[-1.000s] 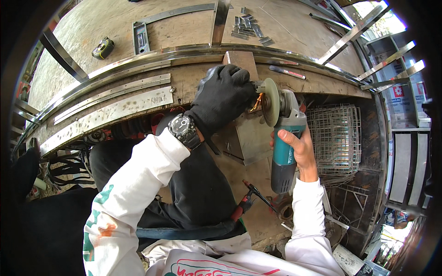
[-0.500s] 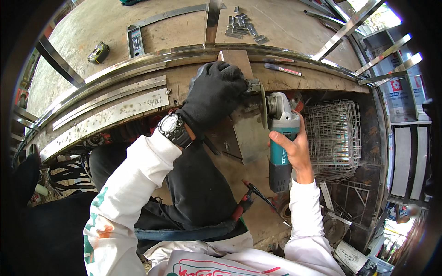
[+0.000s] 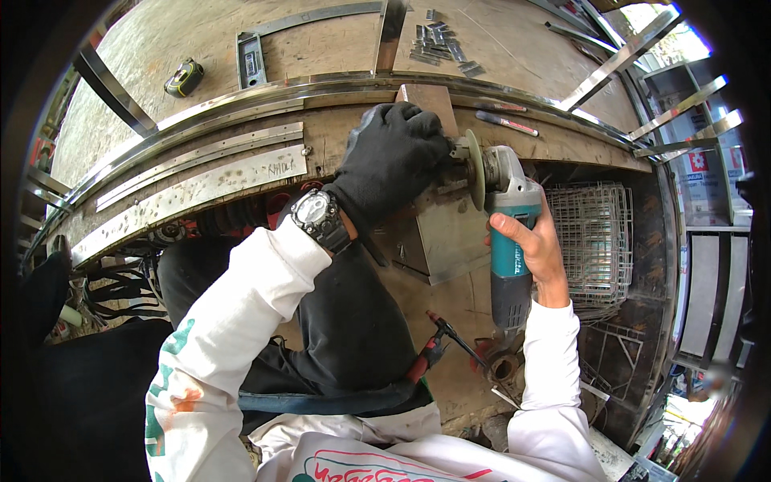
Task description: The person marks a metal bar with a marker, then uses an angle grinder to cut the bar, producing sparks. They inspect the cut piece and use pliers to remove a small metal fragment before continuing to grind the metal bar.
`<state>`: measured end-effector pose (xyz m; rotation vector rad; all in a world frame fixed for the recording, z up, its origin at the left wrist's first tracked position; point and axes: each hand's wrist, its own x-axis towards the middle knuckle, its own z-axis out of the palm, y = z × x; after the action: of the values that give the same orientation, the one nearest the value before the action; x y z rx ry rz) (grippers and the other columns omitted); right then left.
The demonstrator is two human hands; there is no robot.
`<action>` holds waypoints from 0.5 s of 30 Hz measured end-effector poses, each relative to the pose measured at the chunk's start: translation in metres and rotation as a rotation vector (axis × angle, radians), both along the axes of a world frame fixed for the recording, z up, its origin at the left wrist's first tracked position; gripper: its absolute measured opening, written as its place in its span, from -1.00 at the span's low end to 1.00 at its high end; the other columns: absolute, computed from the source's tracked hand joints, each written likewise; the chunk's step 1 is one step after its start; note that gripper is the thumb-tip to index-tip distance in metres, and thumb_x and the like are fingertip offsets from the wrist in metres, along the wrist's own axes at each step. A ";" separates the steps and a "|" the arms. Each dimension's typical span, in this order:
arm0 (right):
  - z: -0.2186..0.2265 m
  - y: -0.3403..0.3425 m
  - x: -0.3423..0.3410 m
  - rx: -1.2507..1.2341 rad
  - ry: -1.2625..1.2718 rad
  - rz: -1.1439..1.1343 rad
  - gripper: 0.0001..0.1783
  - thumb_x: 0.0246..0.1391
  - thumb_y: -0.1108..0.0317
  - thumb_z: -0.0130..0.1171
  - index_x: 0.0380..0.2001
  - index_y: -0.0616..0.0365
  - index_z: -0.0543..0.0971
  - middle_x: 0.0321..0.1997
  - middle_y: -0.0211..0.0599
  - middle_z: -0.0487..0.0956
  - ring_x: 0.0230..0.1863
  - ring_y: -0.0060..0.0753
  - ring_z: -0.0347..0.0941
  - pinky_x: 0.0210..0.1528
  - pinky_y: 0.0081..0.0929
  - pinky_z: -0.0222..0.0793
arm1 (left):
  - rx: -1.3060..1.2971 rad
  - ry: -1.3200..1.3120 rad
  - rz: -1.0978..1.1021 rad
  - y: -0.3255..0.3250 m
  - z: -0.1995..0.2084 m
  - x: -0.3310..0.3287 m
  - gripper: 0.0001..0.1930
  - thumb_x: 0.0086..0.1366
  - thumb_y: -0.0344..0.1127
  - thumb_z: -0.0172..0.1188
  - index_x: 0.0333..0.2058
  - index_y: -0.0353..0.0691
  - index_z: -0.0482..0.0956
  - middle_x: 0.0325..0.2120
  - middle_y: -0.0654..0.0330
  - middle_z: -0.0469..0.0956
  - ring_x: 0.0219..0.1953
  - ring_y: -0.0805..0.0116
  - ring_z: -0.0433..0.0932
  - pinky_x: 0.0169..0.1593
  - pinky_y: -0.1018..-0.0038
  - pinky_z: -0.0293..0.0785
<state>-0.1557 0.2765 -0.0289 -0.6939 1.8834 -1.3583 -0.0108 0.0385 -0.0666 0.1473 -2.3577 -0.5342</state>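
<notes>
My right hand [image 3: 530, 241], bare, is wrapped round the teal and grey body of an angle grinder [image 3: 512, 265], thumb across its near side. The grinder's round disc [image 3: 477, 172] stands edge-on, facing left. In a black glove, my left hand [image 3: 393, 153] is closed at the bench edge, its fingers around a small metal piece [image 3: 460, 150] that meets the disc or sits right beside it; which of the two I cannot tell. Most of that piece is hidden by the glove. A brown-grey metal plate or box section [image 3: 430, 98] lies beyond and beneath my left hand.
A long shiny metal frame [image 3: 337, 87] with upright bars crosses the bench. Behind it lie a tape measure [image 3: 184, 78], a square [image 3: 251, 60] and several cut metal pieces [image 3: 440, 42]. Two markers [image 3: 506, 123] rest at right. Wire baskets [image 3: 594, 241] stand below; a torch-like tool [image 3: 438, 345] is near my knee.
The whole view has shifted slightly, moving the bench things rightward in the picture. The grinder and my right hand have moved a little further right. Both hands keep their hold.
</notes>
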 end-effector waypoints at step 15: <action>0.005 0.031 0.004 0.099 0.553 -0.046 0.11 -0.10 -0.03 0.68 0.38 0.20 0.29 0.15 0.11 0.64 0.14 -0.05 0.62 0.23 -0.22 0.48 | 0.084 -0.044 -0.117 -0.014 0.007 0.001 -0.80 0.11 -0.24 0.46 -0.25 0.00 0.78 -0.10 0.39 0.68 0.10 0.12 0.57 0.20 0.12 0.43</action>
<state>-0.1514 0.3076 -0.0241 -1.0603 2.3871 -1.1655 -0.0100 0.0245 -0.0597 0.0604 -2.3983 -0.6928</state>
